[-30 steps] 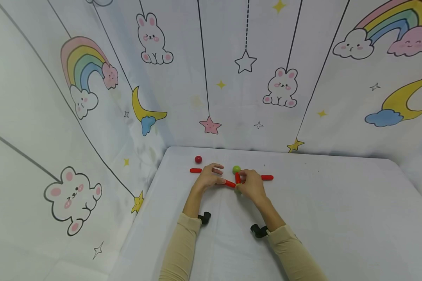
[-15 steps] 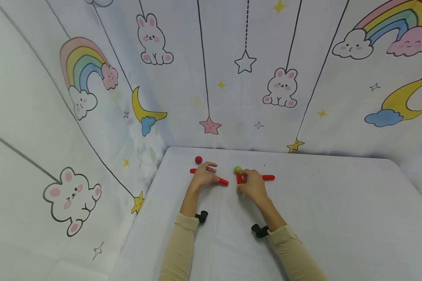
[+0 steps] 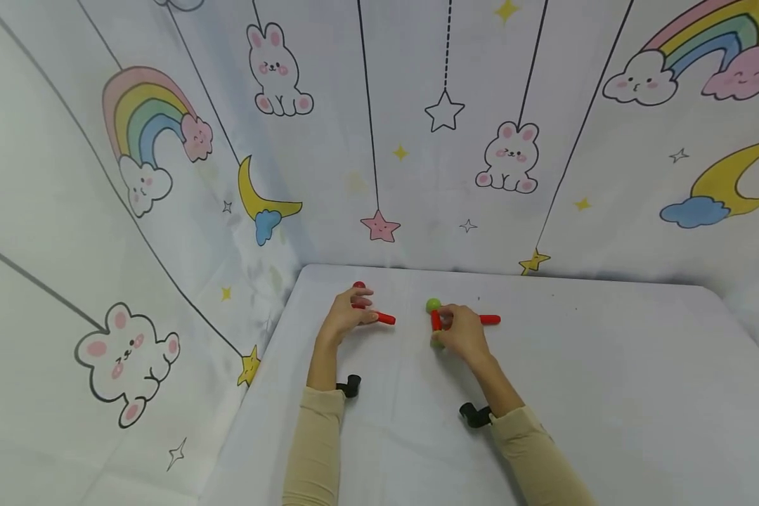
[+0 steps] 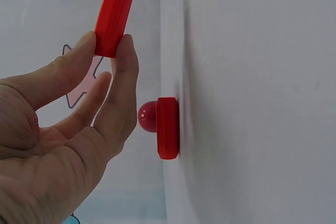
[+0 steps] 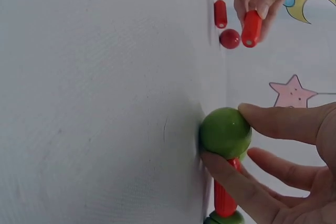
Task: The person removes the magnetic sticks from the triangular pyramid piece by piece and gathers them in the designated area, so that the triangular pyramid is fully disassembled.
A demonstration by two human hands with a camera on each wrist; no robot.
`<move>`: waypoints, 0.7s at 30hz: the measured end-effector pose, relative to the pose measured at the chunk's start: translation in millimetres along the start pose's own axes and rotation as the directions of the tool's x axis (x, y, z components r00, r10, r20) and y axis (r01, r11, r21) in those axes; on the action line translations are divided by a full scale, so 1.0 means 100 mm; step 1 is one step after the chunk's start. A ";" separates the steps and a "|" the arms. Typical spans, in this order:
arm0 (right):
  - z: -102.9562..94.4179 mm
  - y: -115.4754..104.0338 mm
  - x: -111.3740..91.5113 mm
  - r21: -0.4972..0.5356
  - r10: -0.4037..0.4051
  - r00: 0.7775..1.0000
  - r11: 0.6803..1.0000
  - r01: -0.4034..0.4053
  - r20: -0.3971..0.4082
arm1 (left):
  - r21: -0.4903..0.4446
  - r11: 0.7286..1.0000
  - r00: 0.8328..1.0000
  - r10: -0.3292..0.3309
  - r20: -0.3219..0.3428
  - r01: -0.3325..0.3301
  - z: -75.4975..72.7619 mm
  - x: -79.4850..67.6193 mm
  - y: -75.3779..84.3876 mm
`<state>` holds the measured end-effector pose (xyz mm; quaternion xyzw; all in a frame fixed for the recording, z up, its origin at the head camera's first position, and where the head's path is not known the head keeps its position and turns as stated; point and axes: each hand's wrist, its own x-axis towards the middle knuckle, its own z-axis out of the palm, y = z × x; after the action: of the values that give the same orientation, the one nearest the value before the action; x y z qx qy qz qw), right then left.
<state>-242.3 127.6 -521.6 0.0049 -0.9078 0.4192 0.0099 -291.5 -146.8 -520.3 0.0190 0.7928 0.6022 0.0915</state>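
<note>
My left hand (image 3: 348, 314) pinches a red rod (image 4: 114, 17) between thumb and fingertips, raised off the table. Behind it, a second red rod (image 4: 168, 128) and a red ball (image 4: 148, 116) rest on the table. With thumb and fingers, my right hand (image 3: 464, 334) holds a green ball (image 5: 226, 132), the nearer of two in the head view. A red rod (image 3: 436, 320) runs from there towards the far green ball (image 3: 433, 305). The right wrist view shows a red rod (image 5: 226, 198) below the held ball and another green ball (image 5: 226, 217), partly hidden.
Right of the right hand a red rod (image 3: 490, 319) sticks out, its other end hidden. The white table (image 3: 607, 379) meets a printed cloth backdrop (image 3: 329, 161) at the back and left. Black wrist cameras (image 3: 476, 414) hang under both forearms.
My left hand has drawn its red rod leftward, away from the near green ball where the rod's tip was a second ago. My right hand and the green balls have shifted only slightly right.
</note>
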 end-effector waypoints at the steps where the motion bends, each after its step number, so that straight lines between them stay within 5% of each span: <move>1: 0.00 0.00 0.00 0.004 -0.001 1.000 1.000 0.001 0.000 | 0.004 1.000 1.000 0.007 0.001 -0.007 -0.03 -0.01 -0.01; 9: -0.02 0.01 0.00 0.011 -0.021 1.000 1.000 0.020 0.005 | -0.065 0.998 0.997 -0.008 -0.073 0.003 -0.22 -0.03 -0.07; 21: -0.03 0.03 0.00 0.005 -0.028 1.000 1.000 0.028 0.010 | -0.120 0.992 0.986 -0.055 -0.157 0.036 -0.31 -0.06 -0.12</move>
<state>-242.7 131.6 -521.6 0.0199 -0.9067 0.4212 0.0111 -290.1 -180.6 -523.2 -0.0527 0.7611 0.6451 0.0423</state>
